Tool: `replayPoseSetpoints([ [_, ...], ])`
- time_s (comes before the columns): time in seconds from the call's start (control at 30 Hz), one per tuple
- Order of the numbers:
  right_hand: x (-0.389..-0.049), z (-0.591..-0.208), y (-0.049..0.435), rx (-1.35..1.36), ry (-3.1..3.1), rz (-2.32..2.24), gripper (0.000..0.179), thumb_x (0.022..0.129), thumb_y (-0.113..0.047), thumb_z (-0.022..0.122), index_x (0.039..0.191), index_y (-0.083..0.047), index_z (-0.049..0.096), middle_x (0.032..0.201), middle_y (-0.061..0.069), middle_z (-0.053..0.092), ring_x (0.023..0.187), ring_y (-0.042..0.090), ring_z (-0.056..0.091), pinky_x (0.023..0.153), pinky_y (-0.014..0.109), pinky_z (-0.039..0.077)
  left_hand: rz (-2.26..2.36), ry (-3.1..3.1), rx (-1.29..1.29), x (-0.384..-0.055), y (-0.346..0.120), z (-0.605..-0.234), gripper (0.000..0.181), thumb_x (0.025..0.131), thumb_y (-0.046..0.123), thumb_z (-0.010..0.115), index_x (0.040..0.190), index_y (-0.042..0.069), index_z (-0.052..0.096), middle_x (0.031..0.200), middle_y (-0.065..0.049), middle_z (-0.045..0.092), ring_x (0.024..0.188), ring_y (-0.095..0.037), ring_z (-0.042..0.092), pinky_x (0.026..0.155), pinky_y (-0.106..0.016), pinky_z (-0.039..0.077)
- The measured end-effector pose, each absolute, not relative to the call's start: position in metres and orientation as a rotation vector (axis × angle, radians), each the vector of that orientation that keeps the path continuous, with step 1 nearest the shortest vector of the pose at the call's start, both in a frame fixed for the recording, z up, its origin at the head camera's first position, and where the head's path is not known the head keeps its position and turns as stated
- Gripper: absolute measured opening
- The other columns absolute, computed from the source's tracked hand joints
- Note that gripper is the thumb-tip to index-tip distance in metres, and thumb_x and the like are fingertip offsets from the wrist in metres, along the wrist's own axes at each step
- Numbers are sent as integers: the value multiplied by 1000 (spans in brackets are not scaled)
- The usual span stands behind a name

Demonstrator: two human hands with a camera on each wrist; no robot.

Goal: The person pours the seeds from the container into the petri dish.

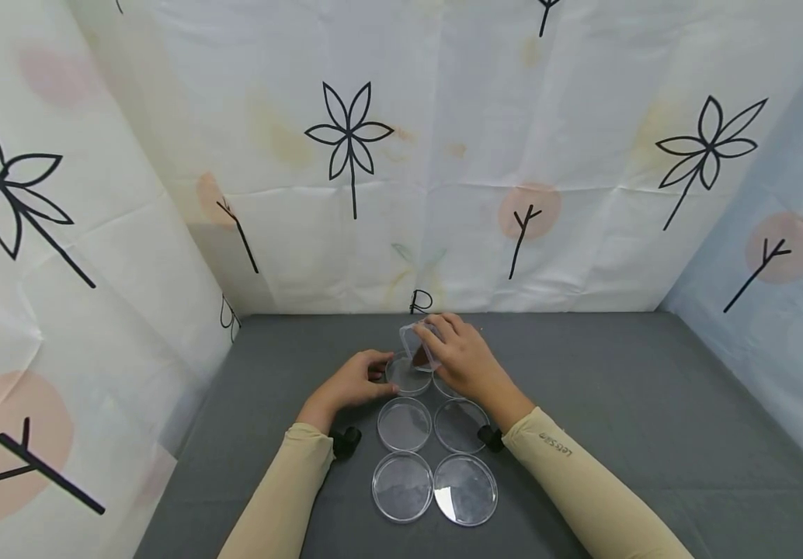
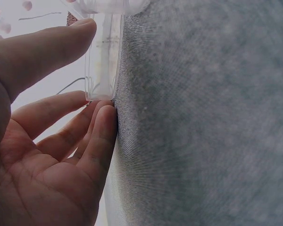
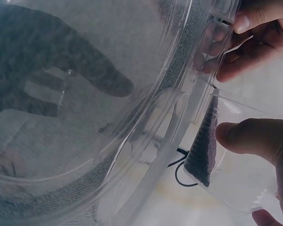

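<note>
My left hand [image 1: 354, 380] holds the far-left clear petri dish [image 1: 401, 383] by its side; in the left wrist view the thumb and fingers lie along the dish wall [image 2: 104, 61]. Over that dish my right hand [image 1: 469, 359] grips a small clear plastic container [image 1: 408, 338], tilted toward the left. Dark reddish-brown grains [image 3: 205, 150] are gathered in its lower corner, with the right thumb [image 3: 245, 136] against the wall. A second dish [image 1: 447, 386] in the far row is partly hidden beneath the right hand.
Nearer the body, two more rows of clear petri dishes stand on the grey table, with a middle-left dish [image 1: 404, 425], a middle-right dish [image 1: 459, 425], a near-left dish [image 1: 403, 487] and a near-right dish [image 1: 466, 490]. A patterned white cloth [image 1: 457, 233] hangs behind the table [image 1: 625, 435].
</note>
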State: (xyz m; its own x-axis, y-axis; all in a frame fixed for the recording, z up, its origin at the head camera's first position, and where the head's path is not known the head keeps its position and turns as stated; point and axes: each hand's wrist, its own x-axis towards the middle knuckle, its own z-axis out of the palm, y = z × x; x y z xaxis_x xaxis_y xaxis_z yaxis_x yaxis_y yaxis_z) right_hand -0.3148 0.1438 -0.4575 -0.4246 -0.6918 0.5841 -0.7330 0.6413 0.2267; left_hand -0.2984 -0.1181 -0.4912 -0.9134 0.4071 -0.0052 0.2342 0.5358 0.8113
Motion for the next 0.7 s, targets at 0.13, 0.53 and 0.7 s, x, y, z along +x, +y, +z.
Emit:
replayPoseSetpoints([
  [0.13, -314, -456, 143, 1113, -2199, 74, 82, 75, -11, 97, 147, -12, 59, 140, 18, 60, 127, 36, 59, 86, 50, 61, 1320, 2573, 543, -298, -118, -491, 71, 96, 18, 82, 156, -2, 50, 153, -23, 54, 137, -41, 59, 115, -54, 53],
  [0.53, -314, -456, 141, 1114, -2178, 78, 77, 78, -6, 92, 148, -13, 60, 139, 18, 61, 127, 36, 59, 88, 51, 60, 1303, 2587, 537, -300, -119, -493, 71, 95, 19, 82, 156, -1, 51, 153, -22, 54, 137, -42, 59, 114, -54, 53],
  [0.7, -313, -456, 141, 1109, -2199, 70, 79, 78, -7, 93, 149, -14, 58, 141, 17, 60, 129, 36, 58, 89, 51, 60, 1306, 2583, 529, -301, -119, -494, 70, 95, 19, 82, 156, 1, 52, 153, -20, 55, 137, -39, 59, 114, -53, 53],
])
